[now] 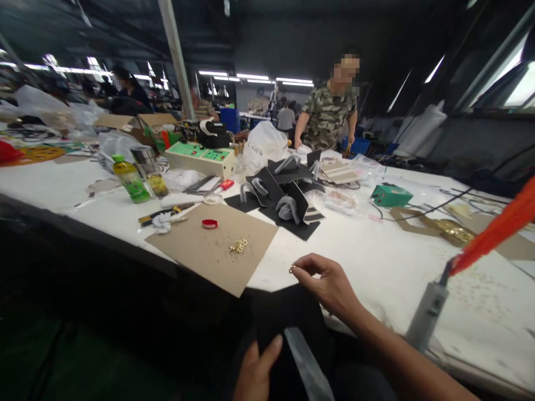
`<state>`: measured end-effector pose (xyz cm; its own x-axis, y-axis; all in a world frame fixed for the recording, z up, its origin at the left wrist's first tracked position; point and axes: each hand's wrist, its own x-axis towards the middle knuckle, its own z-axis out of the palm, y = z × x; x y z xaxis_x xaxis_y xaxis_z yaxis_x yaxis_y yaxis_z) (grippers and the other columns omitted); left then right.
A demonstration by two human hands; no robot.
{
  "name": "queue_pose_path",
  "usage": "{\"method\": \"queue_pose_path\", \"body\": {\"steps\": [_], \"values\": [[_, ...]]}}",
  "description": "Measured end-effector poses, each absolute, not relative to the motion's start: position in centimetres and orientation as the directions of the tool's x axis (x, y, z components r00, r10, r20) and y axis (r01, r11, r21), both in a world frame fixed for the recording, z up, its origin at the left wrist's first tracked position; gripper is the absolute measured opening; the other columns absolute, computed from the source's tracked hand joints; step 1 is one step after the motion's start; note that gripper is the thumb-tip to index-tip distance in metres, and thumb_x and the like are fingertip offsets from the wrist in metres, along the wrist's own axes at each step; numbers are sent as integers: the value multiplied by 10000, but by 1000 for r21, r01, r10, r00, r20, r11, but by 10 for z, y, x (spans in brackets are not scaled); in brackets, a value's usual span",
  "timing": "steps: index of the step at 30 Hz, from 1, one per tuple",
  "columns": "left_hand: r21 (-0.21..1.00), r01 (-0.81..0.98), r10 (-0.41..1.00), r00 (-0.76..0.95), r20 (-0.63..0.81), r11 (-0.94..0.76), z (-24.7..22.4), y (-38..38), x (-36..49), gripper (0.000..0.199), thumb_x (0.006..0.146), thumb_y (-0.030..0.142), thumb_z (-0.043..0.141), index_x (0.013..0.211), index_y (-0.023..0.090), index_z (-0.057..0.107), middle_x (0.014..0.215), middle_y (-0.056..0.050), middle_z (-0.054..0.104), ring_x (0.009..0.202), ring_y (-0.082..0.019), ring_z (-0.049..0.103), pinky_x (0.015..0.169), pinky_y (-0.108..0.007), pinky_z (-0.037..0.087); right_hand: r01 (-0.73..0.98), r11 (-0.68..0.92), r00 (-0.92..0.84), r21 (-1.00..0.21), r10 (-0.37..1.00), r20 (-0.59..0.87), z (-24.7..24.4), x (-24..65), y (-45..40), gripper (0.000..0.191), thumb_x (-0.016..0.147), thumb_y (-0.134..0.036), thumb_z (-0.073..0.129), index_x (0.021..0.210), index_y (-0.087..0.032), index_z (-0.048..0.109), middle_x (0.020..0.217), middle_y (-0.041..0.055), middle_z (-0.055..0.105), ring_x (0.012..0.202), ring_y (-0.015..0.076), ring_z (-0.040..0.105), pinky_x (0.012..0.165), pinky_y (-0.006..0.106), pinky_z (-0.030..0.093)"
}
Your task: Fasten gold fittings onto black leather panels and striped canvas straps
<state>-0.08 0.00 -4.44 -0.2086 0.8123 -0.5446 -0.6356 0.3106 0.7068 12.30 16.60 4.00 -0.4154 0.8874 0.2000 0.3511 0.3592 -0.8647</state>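
Two hands are engaged at the near edge of the white table [376, 250]. Right hand [328, 281]: thumb and forefinger meet in a fingertip pinch on one small gold-coloured fitting [291, 269], held just right of the brown board [188, 239]; the remaining fingers curl inward. Left hand [259, 367]: the thumb bears on the black panel [282, 314] in front of the body, below table level; the grip of the fingers underneath cannot be fully made out. The fitting is judged light, rigid, smooth and easily dropped; grip it across opposite sides with the fingertips. The panel appears thin, light and fairly stiff; support it by its edge, clear of the grey strip [309, 365], which looks soft and pliable. Loose stock: a pile of gold-coloured fittings [238, 246] lies directly on the board, near a red band [209, 224]. Containers: the green-capped bottle [131, 178] stands beside a clear bottle [152, 172] with yellowish contents in its lower part. A clear plastic bag [340, 203] holds small pieces, too indistinct to identify. The contents of the white plastic bag [265, 146] are not discernible.
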Motion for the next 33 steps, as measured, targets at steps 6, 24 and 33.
{"method": "queue_pose_path", "body": {"steps": [6, 24, 33], "values": [[774, -576, 885, -174, -432, 265, -29, -3, 24, 590, 874, 487, 783, 1324, 116, 695, 1286, -149, 717, 1212, -335, 679, 1094, -432, 510, 343, 378, -367, -860, 897, 247, 1, 196, 86, 100, 934, -312, 698, 900, -244, 762, 889, -18, 722, 827, 108, 684, 780, 220, 513], [952, -123, 949, -116, -294, 280, -15, -1, 81, 595, 945, 601, 656, 1294, 121, 712, 1287, -120, 717, 1193, -315, 665, 1030, -352, 528, 358, 562, -256, -746, 827, 501, -4, 251, 72, 54, 958, -203, 694, 981, -220, 740, 912, -11, 733, 820, 92, 697, 778, 199, 543], [974, -48, 940, -257, -227, 222, -8, -2, 95, 578, 893, 629, 697, 1193, 138, 755, 1295, -128, 713, 1255, -341, 624, 1083, -351, 478, 319, 495, -231, -809, 868, 440, -11, 252, 73, 96, 973, -232, 691, 1013, -242, 777, 918, -8, 738, 831, 99, 697, 780, 209, 542]]}}
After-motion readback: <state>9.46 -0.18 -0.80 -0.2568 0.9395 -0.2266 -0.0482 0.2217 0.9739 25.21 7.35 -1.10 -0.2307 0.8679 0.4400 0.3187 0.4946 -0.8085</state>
